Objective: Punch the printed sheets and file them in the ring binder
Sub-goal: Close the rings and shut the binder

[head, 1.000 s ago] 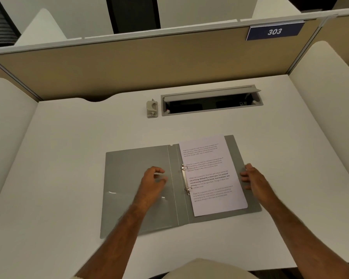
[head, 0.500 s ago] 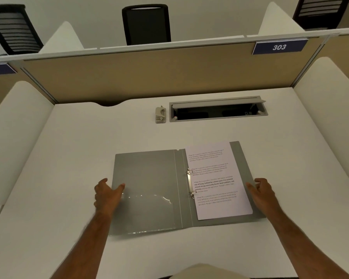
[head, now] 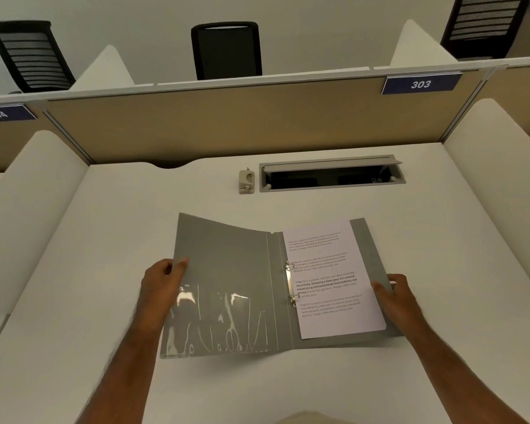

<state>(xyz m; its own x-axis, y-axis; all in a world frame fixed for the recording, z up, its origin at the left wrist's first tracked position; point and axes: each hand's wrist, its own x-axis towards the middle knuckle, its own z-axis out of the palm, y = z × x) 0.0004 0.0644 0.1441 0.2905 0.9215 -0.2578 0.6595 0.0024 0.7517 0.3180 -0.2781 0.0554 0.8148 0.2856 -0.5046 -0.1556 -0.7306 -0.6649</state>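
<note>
**Front cover lifting, sheets on the rings**

With the printed sheets (head: 334,280) already seated on the two rings (head: 290,283), the ring binder (head: 227,270) lies open near the middle of the worktop (head: 104,240), spine running from near edge to far edge. Sheets rest flat on the right half, just beside the rings.

Left half, the front cover with its clear pocket (head: 218,319), is tilted up off the worktop at its outer edge. Left hand (head: 161,286) pinches that outer edge, thumb over the inside face, fingers behind. Right hand (head: 393,293) lies on the binder's right edge, fingertips on the sheets' margin; it looks like a flat press, not a grasp.

Key relation: the cover hinges along the spine, which sits to the right of the left hand, so closing likely means swinging the cover rightward over the rings toward the right hand. Left hand is the one on the cover; right hand would probably have to clear out first.

Small hole punch (head: 246,181) sits near the far edge, well apart, beside the open cable tray (head: 331,175).
</note>
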